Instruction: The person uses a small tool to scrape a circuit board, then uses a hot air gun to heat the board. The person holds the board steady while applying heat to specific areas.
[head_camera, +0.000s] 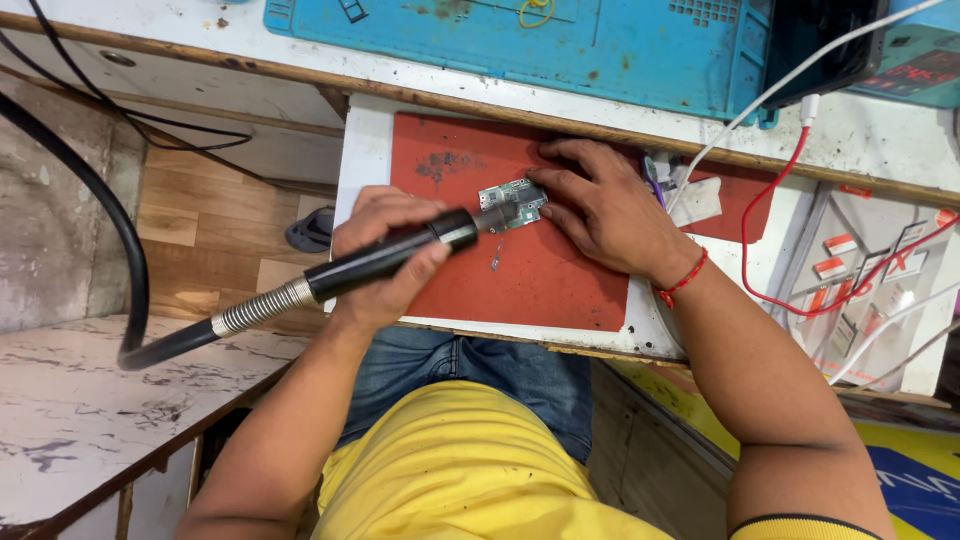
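My left hand (385, 260) grips a black hot-air wand (395, 255) with a metal-sprung hose; its nozzle tip rests right at a small green circuit board (515, 203). The board lies on a red work mat (520, 280) on a white pull-out shelf. My right hand (600, 205) lies flat on the mat, fingertips pressing on the board's right edge. A red thread bracelet is on that wrist. A small metal piece (497, 252) lies on the mat just below the board.
A thick black hose (130, 260) loops off to the left. A blue silicone mat (560, 40) covers the bench at the top. Red and white cables (770, 250) run on the right over a white tray. A marble-topped surface (90, 400) stands at lower left.
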